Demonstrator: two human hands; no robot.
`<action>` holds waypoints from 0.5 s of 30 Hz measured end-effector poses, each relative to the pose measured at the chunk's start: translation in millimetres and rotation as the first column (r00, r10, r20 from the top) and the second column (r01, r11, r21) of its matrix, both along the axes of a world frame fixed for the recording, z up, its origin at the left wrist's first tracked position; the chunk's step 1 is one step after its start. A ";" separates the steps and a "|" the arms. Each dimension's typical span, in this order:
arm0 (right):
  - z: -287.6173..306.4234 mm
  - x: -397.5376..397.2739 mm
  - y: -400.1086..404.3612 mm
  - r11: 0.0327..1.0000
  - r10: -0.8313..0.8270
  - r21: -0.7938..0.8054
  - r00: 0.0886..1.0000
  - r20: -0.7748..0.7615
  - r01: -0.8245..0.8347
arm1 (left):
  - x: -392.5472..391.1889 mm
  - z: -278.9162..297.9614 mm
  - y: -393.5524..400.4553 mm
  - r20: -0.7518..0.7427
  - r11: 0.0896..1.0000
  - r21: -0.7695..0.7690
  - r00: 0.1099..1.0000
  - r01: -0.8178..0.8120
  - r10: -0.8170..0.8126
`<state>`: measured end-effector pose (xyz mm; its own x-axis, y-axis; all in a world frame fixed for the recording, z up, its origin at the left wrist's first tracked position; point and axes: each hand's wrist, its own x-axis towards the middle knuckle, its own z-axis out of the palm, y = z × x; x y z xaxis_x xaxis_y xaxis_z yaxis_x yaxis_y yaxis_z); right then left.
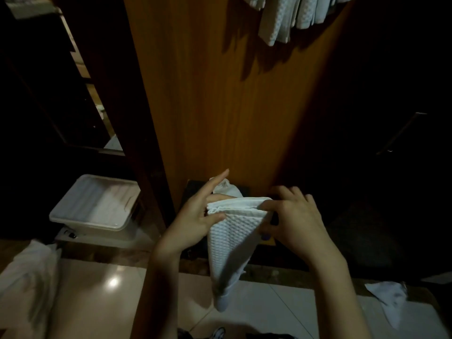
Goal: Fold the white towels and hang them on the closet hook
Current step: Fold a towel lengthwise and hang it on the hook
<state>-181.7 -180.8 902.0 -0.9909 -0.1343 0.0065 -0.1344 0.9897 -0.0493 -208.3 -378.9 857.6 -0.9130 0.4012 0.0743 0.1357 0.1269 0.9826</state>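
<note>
Left hand (pixel 193 216) and right hand (pixel 293 216) pinching top edge of folded white towel (pixel 232 241), held in air above tiled floor (pixel 97 289), fingers curled on cloth, left forefinger straight, wooden closet door (pixel 232 106) behind, hung towels (pixel 288 15) at top, hook probably hidden.

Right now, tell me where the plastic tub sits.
The plastic tub sits on the floor at left in the head view, beside the wooden closet panel, left of the left hand.
</note>
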 end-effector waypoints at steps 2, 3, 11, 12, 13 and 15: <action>-5.1 3.9 4.3 0.997 -0.019 -0.069 0.999 -0.027 0.017 | 0.1 -2.1 -1.4 0.012 1.000 0.020 1.000 0.010 -0.011; -6.6 5.3 3.0 0.997 -0.017 -0.072 0.998 -0.066 0.013 | 0.5 -3.5 -1.2 0.012 1.000 0.021 1.000 0.009 -0.009; -28.7 -2.6 10.8 0.316 0.092 -0.949 0.996 0.014 -0.016 | 7.8 -6.4 -18.8 -0.006 0.982 0.174 0.998 -0.066 0.068; -35.4 -4.0 11.5 0.225 0.143 -0.974 0.987 0.072 0.039 | 8.9 -6.4 -20.5 -0.010 0.980 0.185 0.997 -0.077 0.080; -42.9 -4.3 9.8 0.195 0.200 -0.977 0.972 0.125 0.085 | 9.5 -6.2 -21.7 -0.015 0.977 0.196 0.996 -0.081 0.086; -59.0 -3.0 1.3 0.201 0.249 -0.971 0.952 0.179 0.130 | 10.6 -4.4 -22.1 -0.025 0.974 0.217 0.997 -0.067 0.074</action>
